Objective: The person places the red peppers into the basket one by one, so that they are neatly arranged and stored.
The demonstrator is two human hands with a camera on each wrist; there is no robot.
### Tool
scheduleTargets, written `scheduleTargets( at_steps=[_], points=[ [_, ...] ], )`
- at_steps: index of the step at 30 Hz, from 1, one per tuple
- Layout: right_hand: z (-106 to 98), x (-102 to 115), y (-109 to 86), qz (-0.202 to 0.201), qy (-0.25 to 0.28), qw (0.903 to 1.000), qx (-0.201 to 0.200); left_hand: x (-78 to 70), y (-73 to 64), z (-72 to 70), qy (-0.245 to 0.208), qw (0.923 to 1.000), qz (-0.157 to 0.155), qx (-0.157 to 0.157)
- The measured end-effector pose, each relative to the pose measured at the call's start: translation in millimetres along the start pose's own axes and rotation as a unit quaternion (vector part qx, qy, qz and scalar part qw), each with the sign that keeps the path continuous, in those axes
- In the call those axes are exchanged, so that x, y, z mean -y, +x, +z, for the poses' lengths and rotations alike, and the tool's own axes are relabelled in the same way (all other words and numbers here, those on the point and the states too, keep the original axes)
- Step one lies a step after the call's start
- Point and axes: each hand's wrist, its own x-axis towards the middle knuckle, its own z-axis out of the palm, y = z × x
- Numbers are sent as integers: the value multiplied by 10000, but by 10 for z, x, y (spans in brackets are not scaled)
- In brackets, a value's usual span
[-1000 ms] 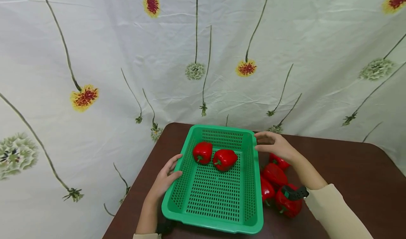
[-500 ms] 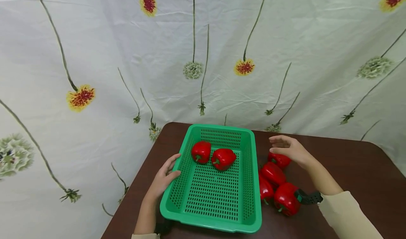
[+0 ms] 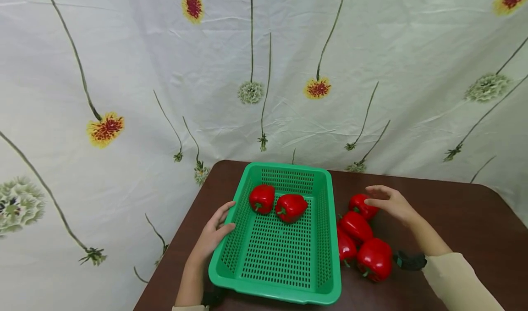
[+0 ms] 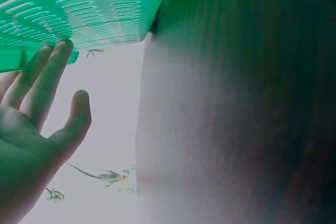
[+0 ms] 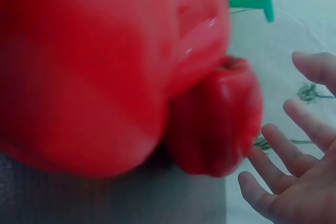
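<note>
Now right hand lower, off rim of green perforated basket, just beside farthest loose red bell pepper, fingers spread, empty; left hand, fingers extended, touches basket's left side.

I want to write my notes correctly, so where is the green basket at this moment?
In the head view, the green basket stands on the dark table, between the left hand and the red peppers to its right.

Left of the right hand, passage is blocked by four red peppers and the green basket; on its right, room is offered above the table.
</note>
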Motion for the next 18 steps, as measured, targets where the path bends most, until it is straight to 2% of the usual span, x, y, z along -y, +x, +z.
scheduleTargets(
  at_steps=[9,18],
  points=[
    [48,-191,53,116,-1,9990,435,-4,-13,3,-13,10000,-41,-27],
    [89,-258,73,185,-152,9989,406,-26,-15,10,-29,10000,-32,-30]
  ],
)
